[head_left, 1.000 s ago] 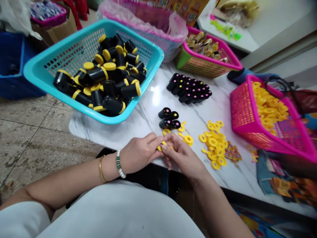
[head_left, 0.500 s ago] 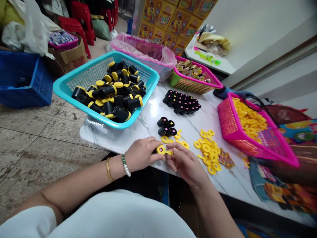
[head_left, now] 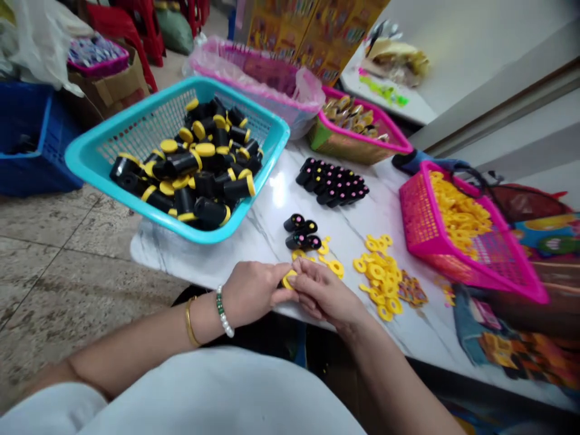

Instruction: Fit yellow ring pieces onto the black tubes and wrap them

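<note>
Yellow piece, pinched in fingers, black cylinders nearby

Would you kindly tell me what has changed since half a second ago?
The right hand has closed in leftward onto the yellow ring, hiding the pink centre that showed before. The left hand still holds the ring. The small black cylinder group and yellow pile stayed put.

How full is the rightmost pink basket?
Partly full: yellow plastic pieces heap toward the far end of the pink basket; bare mesh shows at its near end.
</note>
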{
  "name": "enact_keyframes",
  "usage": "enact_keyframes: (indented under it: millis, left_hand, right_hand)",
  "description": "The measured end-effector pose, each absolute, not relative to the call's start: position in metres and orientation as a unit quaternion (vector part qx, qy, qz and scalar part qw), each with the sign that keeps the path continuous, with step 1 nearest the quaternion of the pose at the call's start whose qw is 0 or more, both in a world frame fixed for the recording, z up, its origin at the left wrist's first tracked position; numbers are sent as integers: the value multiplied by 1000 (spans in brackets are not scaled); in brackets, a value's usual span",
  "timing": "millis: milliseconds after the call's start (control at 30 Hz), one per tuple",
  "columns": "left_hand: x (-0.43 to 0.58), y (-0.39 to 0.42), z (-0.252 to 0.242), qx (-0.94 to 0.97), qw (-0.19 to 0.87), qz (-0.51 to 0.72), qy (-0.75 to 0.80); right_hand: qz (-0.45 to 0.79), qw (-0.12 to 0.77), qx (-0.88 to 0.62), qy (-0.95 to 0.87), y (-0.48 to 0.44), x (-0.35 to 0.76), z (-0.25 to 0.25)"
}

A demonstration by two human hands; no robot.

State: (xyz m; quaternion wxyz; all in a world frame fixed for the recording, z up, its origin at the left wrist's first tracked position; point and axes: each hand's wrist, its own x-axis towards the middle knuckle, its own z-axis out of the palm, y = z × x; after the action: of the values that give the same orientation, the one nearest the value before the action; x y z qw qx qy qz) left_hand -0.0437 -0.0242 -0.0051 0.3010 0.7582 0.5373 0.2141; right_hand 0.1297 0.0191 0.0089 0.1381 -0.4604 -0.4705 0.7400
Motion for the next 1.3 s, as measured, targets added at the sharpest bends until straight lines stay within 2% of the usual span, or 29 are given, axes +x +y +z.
enact_keyframes:
  millis: [167,267,367,433,567,633,700,833,967,1067,1300]
  left_hand:
    - [-40,-28,-5,781,245,224,529]
    - [-55,-35,15,799,132,251,530]
    - [-89,-35,53,764,-27,344,545]
    - [-116,-23,78,720,-112,357,585]
    - [-132,0,101,660,-162,334,653]
    - [-113,0,94,682,-140,357,623]
    - [-84,-3,76,737,-67,361,567]
    - [-38,6,35,777,102,254,566]
    - [-24,32,20,743,152,169,629]
    - [-20,45,20,738,166,150,637]
    - [-27,29,17,750,158,174,619]
  right_hand:
    - [672,224,-488,-510,1,126,0]
    - [638,272,-491,-526,-13,130,3]
    - [599,311,-512,-532,-19,146,13]
    - [544,337,-545,-542,-14,161,17]
    - [370,393,-614,-576,5,190,12]
    - [270,391,-633,-612,12,198,8]
    - [177,366,-627,-664,16,201,4]
    - [58,331,-561,-756,13,195,-4]
    - [-4,294,-529,-796,8,187,-17]
    - [-3,267,-526,-807,10,186,-24]
    - [111,241,-482,-835,18,206,-11]
